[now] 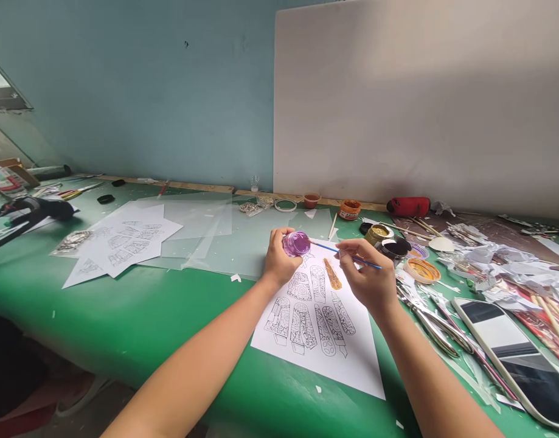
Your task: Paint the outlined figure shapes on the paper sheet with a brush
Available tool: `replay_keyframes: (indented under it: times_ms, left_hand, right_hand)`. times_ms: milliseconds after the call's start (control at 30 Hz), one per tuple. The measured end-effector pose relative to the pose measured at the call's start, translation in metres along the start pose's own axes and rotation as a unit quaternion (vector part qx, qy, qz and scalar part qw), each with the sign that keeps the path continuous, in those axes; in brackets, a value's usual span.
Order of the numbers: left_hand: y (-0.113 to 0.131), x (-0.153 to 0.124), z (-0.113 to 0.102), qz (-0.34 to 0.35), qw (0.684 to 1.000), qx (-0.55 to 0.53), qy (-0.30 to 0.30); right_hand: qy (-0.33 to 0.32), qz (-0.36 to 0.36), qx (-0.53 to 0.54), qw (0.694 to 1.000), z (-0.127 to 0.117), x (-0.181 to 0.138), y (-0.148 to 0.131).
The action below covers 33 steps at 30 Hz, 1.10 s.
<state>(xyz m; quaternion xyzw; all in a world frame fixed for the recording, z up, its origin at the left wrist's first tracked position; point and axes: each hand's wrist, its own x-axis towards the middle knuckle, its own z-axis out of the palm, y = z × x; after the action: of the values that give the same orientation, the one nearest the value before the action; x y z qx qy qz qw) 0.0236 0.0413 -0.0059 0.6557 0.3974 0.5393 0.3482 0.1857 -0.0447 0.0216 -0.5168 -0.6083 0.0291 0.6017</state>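
Note:
My left hand [277,258] is closed around a small jar of purple paint [296,243], held just above the table. My right hand [369,275] pinches a thin blue-handled brush [352,256] whose tip points into the jar's mouth. Beneath both hands lies a white sheet [347,359] printed with several black-outlined patterned strips; one strip [333,274] is filled in with orange-gold paint.
Open paint pots, gold [378,232], black [395,247] and orange [350,209], stand right of the sheet. Scissors [432,322], a phone [511,353] and paper scraps crowd the right side. More printed sheets [124,243] and clear film [206,231] lie to the left on the green table [146,304].

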Motion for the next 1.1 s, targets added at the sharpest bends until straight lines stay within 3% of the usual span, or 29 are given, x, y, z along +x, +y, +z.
replay_keyframes:
  times_ms: [300, 1100]
  left_hand:
    - [0.0037, -0.0011, -0.0002, 0.004, 1.000, -0.004, -0.023]
    - [0.0026, -0.0017, -0.0006, 0.027, 0.999, 0.010, -0.027]
  right_hand:
    - [0.026, 0.035, 0.025, 0.999, -0.0030, -0.0008, 0.0000]
    - [0.011, 0.032, 0.020, 0.999, -0.0007, -0.0010, -0.0024]
